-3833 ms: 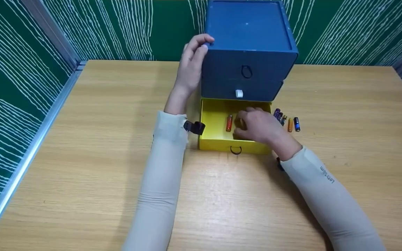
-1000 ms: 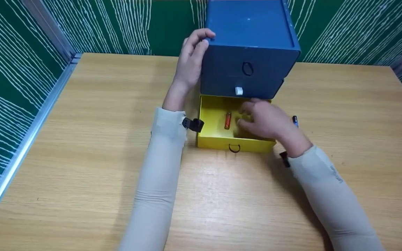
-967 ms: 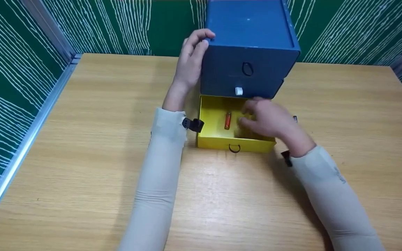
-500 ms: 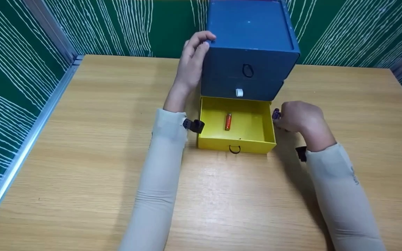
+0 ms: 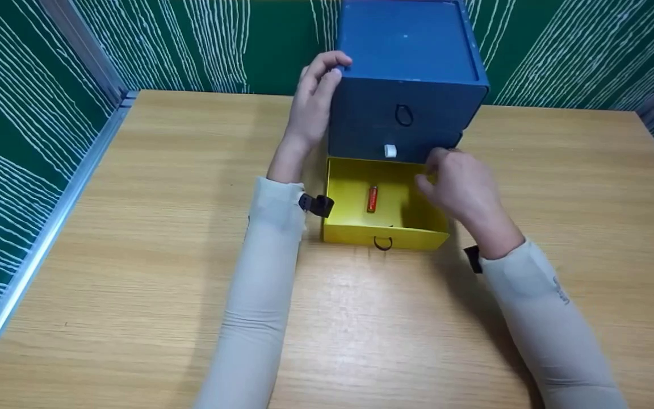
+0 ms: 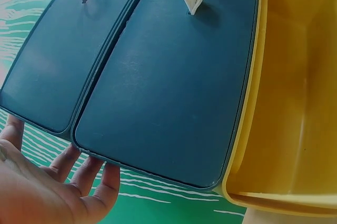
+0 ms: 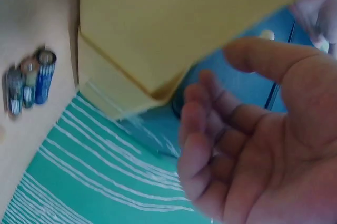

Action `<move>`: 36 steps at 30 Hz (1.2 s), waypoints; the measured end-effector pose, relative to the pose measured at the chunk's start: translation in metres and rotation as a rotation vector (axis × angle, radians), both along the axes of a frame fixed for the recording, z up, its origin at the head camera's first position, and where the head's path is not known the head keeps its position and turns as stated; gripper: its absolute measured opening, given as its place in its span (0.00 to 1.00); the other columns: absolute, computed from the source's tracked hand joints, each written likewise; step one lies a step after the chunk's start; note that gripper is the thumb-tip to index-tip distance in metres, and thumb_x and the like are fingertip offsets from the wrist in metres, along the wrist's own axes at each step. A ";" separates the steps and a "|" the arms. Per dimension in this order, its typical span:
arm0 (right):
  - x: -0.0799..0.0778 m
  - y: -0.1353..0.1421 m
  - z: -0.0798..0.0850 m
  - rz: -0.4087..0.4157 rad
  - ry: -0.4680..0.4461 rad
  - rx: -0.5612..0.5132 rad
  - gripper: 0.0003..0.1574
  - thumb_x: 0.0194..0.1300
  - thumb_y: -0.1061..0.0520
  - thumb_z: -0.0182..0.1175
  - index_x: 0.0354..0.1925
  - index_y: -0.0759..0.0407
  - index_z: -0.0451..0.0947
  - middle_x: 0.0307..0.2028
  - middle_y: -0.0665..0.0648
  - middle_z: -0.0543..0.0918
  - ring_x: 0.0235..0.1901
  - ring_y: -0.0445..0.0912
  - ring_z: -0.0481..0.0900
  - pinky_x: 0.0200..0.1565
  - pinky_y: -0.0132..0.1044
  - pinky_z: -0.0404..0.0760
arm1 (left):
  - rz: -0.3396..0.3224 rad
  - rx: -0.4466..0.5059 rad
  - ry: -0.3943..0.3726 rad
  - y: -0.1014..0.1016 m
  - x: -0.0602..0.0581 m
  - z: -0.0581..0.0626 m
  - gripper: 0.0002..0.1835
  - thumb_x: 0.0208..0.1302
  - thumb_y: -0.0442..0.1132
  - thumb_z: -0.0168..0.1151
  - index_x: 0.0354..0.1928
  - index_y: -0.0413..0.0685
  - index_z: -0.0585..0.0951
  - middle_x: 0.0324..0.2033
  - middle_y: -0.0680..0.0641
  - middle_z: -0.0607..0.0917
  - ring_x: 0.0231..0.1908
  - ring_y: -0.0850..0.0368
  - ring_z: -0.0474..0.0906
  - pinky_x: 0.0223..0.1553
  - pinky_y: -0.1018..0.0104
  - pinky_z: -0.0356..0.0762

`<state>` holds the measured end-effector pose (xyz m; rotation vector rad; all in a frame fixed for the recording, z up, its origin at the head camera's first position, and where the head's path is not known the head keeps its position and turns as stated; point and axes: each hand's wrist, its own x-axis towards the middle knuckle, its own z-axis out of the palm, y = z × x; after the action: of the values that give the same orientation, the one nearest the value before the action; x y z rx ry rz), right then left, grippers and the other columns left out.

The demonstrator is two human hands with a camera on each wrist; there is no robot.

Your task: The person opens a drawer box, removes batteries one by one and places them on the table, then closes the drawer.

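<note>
My left hand (image 5: 311, 108) rests on the upper left corner of a blue drawer cabinet (image 5: 409, 42). In the left wrist view its fingertips (image 6: 109, 174) touch the cabinet's side. Below, a yellow drawer (image 5: 381, 236) is pulled out, and one red battery (image 5: 372, 200) lies in it. Over the drawer's right wall hovers my right hand (image 5: 466, 187), with loosely bent fingers. In the right wrist view nothing shows between its thumb and fingers. Batteries (image 7: 28, 79) lie on the table to the drawer's right; the hand hides them in the head view.
Two dark blue drawer fronts sit closed above the yellow one, with a black loop (image 5: 403, 115) and a white tab (image 5: 390, 151) as pulls. Behind the wooden table (image 5: 162, 255) stands a green wall with white lines (image 5: 565, 51).
Half a second ago my right hand was at the batteries right of the drawer; it has moved left to the drawer's right wall. The left hand stays on the cabinet corner.
</note>
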<state>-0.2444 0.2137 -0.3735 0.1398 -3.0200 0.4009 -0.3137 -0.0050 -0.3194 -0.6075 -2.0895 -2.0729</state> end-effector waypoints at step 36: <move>-0.021 -0.038 -0.047 0.308 0.002 0.152 0.30 0.46 0.39 0.61 0.44 0.56 0.75 0.35 0.54 0.74 0.35 0.50 0.68 0.39 0.42 0.72 | 0.003 -0.008 -0.009 0.001 -0.010 -0.007 0.11 0.65 0.42 0.41 0.46 0.55 0.71 0.52 0.58 0.67 0.53 0.67 0.57 0.53 0.72 0.59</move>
<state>-0.2652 0.1760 -0.4203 0.6205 -3.0275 0.1911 -0.3238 -0.0038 -0.3265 -0.5966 -2.1031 -2.0701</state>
